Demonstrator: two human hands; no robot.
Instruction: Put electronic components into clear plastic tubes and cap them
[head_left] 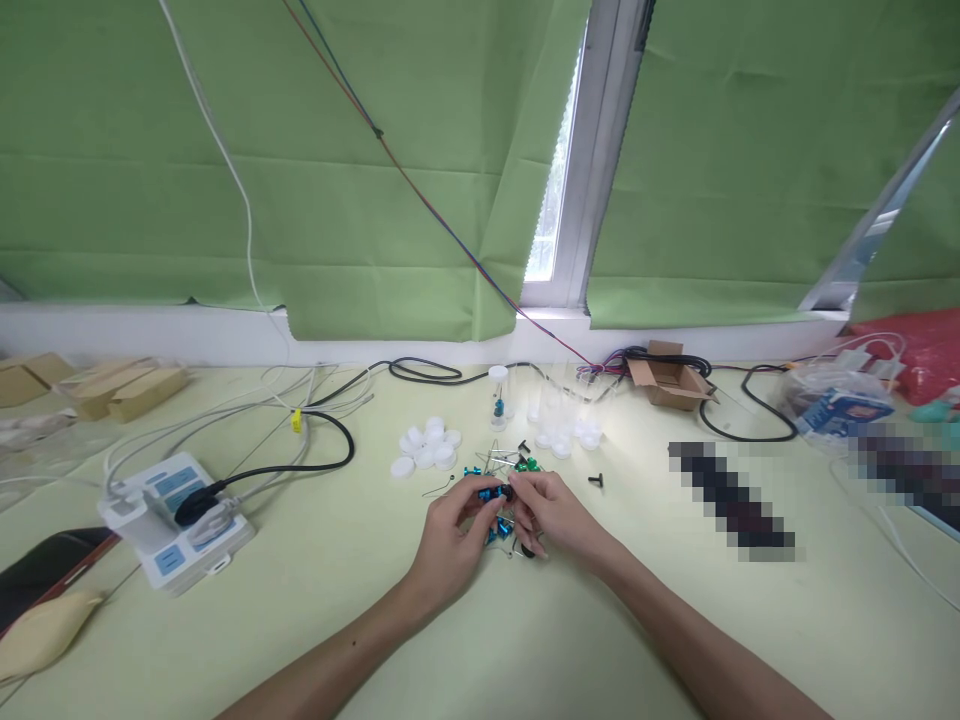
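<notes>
Between my two hands is a small blue and black part (492,493), too small to name more exactly. My left hand (452,535) pinches its blue side. The fingers of my right hand (553,515) are closed at its black end. Around and under my fingers lie more blue metallic parts (501,530), a green part (529,465) and thin bent wires (495,458). A black T-shaped piece (596,481) rests to the right of my hands, and another black piece (524,447) lies just beyond them. My fingertips partly cover the pile.
White round caps (427,447) lie in a heap beyond my left hand. A clear tube (499,400) with a white cap holds a blue part. More clear tubes (559,420) stand behind. A power strip (180,520) with cables is at left; an open cardboard box (667,380) sits back right.
</notes>
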